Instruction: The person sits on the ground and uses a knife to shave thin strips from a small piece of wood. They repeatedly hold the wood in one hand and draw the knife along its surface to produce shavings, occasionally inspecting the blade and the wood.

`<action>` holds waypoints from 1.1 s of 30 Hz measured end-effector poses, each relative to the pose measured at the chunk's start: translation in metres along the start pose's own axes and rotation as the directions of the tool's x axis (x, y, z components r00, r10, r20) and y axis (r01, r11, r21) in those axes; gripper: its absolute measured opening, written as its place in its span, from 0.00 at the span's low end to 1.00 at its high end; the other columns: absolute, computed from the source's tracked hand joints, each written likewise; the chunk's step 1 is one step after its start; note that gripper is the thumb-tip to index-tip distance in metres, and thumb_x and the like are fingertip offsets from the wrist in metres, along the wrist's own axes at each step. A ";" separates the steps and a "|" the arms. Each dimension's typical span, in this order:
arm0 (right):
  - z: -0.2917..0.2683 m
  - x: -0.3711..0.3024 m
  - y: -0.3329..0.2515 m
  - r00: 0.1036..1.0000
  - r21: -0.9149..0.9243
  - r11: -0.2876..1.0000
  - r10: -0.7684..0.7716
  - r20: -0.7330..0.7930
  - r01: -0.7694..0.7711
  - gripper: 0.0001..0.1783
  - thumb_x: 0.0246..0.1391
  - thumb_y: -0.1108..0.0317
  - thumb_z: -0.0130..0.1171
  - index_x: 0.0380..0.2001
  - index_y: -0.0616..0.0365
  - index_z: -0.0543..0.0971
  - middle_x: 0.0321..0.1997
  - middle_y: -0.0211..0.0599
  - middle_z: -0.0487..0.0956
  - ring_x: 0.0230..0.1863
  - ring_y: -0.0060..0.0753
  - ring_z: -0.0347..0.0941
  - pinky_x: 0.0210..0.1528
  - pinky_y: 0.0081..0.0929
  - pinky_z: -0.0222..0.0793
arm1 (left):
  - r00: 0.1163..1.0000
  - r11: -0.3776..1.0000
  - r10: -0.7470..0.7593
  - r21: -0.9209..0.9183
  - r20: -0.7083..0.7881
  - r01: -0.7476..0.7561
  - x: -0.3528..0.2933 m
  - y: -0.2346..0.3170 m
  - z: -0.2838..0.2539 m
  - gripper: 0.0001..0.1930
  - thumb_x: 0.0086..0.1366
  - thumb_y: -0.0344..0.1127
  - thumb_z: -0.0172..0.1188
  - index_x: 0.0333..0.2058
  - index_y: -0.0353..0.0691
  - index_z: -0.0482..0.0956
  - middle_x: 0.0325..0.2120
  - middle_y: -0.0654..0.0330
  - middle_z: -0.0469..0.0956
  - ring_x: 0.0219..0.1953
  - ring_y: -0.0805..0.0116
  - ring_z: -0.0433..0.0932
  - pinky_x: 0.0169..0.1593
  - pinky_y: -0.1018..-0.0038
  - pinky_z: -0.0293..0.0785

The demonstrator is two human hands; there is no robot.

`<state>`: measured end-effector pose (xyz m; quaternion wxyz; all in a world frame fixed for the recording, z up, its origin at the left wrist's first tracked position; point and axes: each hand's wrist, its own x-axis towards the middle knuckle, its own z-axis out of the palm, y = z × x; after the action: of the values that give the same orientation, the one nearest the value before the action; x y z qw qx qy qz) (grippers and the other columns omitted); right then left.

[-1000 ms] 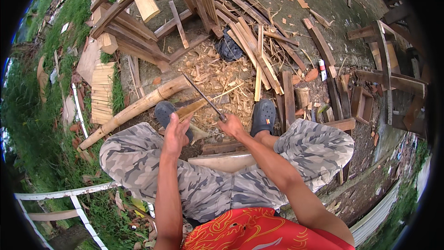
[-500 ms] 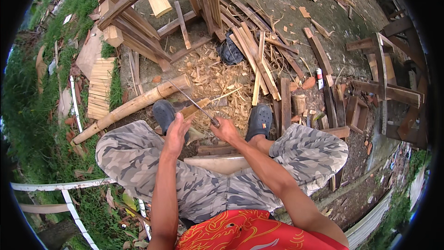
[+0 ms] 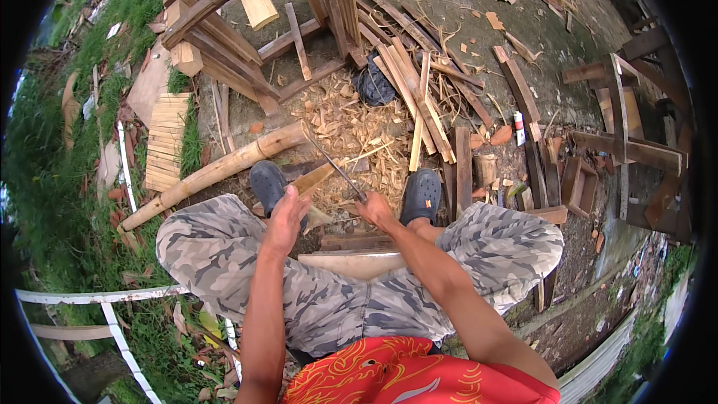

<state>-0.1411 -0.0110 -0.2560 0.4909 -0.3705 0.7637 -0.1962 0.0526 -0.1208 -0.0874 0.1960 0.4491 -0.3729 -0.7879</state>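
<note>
Between my knees, my left hand [image 3: 286, 217] is closed around the near end of a flat, yellowish-brown wooden piece [image 3: 313, 179], which slants away to the right. My right hand [image 3: 378, 209] grips the handle of a long, thin-bladed knife [image 3: 335, 167]. Its blade runs up and to the left, crossing over the wooden piece; whether the edge touches it I cannot tell. A thin pale sliver [image 3: 370, 152] sticks out past the far end of the piece, and I cannot tell if it is still attached. Curled wood shavings [image 3: 336, 121] cover the ground beyond my hands.
A bamboo pole [image 3: 217, 173] lies at the left, beside a row of short slats [image 3: 166, 142]. A wooden frame [image 3: 217, 37] stands far left. Wood strips [image 3: 419, 105] are heaped ahead, near a black bag [image 3: 372, 82]. Right are a tube [image 3: 518, 129] and a small wooden box [image 3: 579, 184].
My right hand has shifted slightly right, and the knife's blade has swung right with it, its tip now pointing more steeply away. My left hand and the wooden piece have hardly moved.
</note>
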 end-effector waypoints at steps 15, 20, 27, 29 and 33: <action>-0.001 0.005 0.035 0.951 -0.038 0.956 -0.293 -0.093 0.291 0.17 0.52 0.56 0.59 0.35 0.61 0.79 0.29 0.60 0.81 0.36 0.61 0.80 0.42 0.50 0.75 | 0.999 0.999 -0.022 0.032 0.037 0.021 0.011 0.001 -0.003 0.45 0.73 0.65 0.42 0.69 0.27 0.52 0.69 0.37 0.55 0.75 0.46 0.43 0.75 0.58 0.34; -0.004 0.010 0.047 0.987 -0.152 0.976 0.158 -0.017 -0.159 0.19 0.53 0.56 0.60 0.39 0.61 0.82 0.36 0.62 0.82 0.43 0.62 0.80 0.47 0.50 0.75 | 0.998 0.997 -0.070 0.039 -0.005 0.070 0.010 0.004 0.000 0.47 0.72 0.66 0.43 0.68 0.24 0.53 0.69 0.37 0.56 0.75 0.46 0.46 0.75 0.59 0.36; 0.009 0.012 0.070 0.997 -0.111 0.991 0.077 -0.002 -0.077 0.22 0.53 0.55 0.61 0.44 0.62 0.81 0.41 0.61 0.82 0.47 0.62 0.79 0.50 0.48 0.75 | 0.995 0.998 -0.058 0.008 -0.081 0.058 0.008 0.017 0.003 0.50 0.71 0.68 0.41 0.70 0.23 0.46 0.69 0.39 0.57 0.74 0.47 0.48 0.75 0.56 0.38; 0.012 0.014 0.078 0.955 -0.095 0.951 0.294 -0.031 -0.295 0.18 0.51 0.59 0.60 0.42 0.59 0.82 0.42 0.61 0.82 0.48 0.62 0.79 0.51 0.47 0.74 | 0.998 1.000 -0.006 0.010 -0.055 0.007 0.008 0.020 0.001 0.50 0.71 0.68 0.41 0.70 0.25 0.45 0.69 0.39 0.56 0.74 0.47 0.48 0.74 0.56 0.39; 0.010 0.019 0.084 0.945 -0.131 0.938 0.326 0.025 -0.320 0.21 0.52 0.55 0.59 0.44 0.57 0.83 0.43 0.60 0.82 0.49 0.58 0.79 0.53 0.46 0.74 | 0.975 0.999 0.033 0.021 -0.219 -0.029 0.014 0.024 -0.002 0.50 0.70 0.71 0.39 0.70 0.28 0.46 0.70 0.44 0.56 0.73 0.48 0.52 0.73 0.49 0.40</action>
<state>-0.1683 0.0301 -0.3273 0.5099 -0.2745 0.8134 -0.0562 0.0466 -0.1465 -0.0775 0.2442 0.5291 -0.3631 -0.7271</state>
